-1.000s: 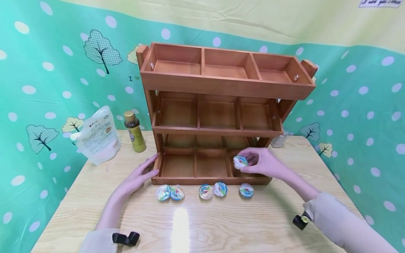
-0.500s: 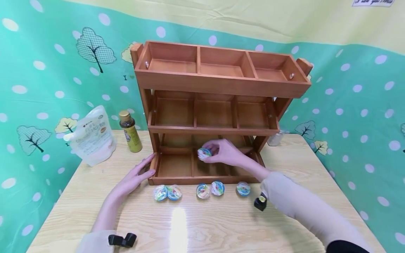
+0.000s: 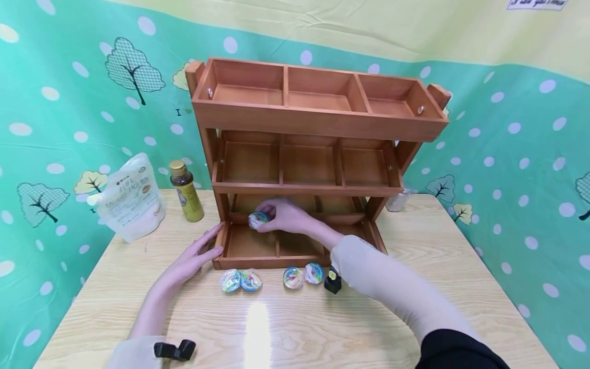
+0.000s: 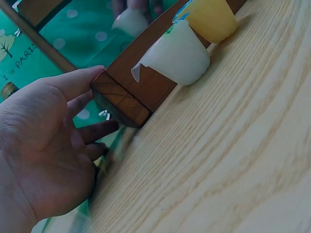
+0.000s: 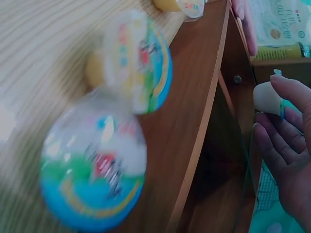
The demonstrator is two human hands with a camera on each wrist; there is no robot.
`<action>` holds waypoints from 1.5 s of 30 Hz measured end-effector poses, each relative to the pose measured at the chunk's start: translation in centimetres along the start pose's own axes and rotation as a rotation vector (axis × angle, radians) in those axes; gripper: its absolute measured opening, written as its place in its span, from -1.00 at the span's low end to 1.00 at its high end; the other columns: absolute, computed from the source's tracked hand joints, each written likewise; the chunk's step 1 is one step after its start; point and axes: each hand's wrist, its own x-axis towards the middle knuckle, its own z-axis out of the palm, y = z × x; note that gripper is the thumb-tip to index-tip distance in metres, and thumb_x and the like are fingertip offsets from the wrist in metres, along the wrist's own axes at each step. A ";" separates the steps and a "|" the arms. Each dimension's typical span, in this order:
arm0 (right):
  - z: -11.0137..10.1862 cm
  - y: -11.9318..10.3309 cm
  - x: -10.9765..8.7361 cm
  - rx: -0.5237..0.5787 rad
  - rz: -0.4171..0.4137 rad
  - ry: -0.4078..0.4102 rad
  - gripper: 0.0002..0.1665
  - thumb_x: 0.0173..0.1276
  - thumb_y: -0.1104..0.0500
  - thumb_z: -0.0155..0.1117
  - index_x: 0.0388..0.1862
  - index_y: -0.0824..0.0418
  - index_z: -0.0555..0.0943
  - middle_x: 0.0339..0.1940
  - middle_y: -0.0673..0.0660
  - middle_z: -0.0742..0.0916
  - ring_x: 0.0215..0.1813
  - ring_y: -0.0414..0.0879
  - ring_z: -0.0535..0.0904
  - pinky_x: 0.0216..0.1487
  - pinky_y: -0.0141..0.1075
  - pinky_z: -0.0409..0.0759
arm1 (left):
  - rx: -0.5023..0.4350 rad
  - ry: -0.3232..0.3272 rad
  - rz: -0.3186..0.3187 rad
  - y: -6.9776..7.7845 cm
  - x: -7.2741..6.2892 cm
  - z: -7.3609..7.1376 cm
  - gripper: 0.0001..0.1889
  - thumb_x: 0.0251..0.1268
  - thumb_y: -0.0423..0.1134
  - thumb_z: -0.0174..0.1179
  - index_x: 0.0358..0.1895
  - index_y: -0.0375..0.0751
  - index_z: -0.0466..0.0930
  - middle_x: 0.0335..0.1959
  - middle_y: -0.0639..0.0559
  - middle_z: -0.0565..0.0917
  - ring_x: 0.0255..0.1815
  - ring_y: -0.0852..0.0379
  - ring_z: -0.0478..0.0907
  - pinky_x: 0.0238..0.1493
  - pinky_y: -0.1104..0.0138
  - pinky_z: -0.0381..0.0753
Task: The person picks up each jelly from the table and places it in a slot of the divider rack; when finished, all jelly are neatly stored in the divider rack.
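Note:
My right hand [image 3: 288,216] pinches a small jelly cup [image 3: 258,220] with a printed lid, over the left compartment of the bottom tier of a brown wooden rack [image 3: 318,119]. In the right wrist view, the held cup's pale body [image 5: 267,97] shows between thumb and fingers. My left hand [image 3: 193,260] touches the left end of the bottom tier, fingers extended along it. The left wrist view shows its thumb at the wooden corner [image 4: 121,99]. On the table before the rack sit a left pair of jelly cups [image 3: 251,280] and a middle pair of jelly cups [image 3: 293,278].
Left of the rack stand a white spouted pouch [image 3: 131,200] and a bottle [image 3: 186,192] with a yellow label. A clear container [image 3: 397,201] is partly hidden behind the rack's right side. The upper tiers overhang the bottom one. A patterned cloth hangs behind.
My right hand has carried the jelly cup leftward, from the right compartment past the middle one to the left. My sleeve now covers the rightmost cup on the table. The left hand stays put.

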 end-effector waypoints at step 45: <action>1.0 0.2 -0.5 0.019 -0.109 -0.017 -0.46 0.44 0.16 0.39 0.37 0.18 0.57 0.11 0.18 0.78 0.06 -0.06 0.73 0.08 -0.39 0.68 | -0.022 -0.015 -0.083 0.3 -0.1 -0.1 -0.26 0.57 0.16 0.05 0.67 0.41 -0.10 0.75 -0.10 -0.24 0.72 -0.38 -0.46 0.51 -0.51 -0.28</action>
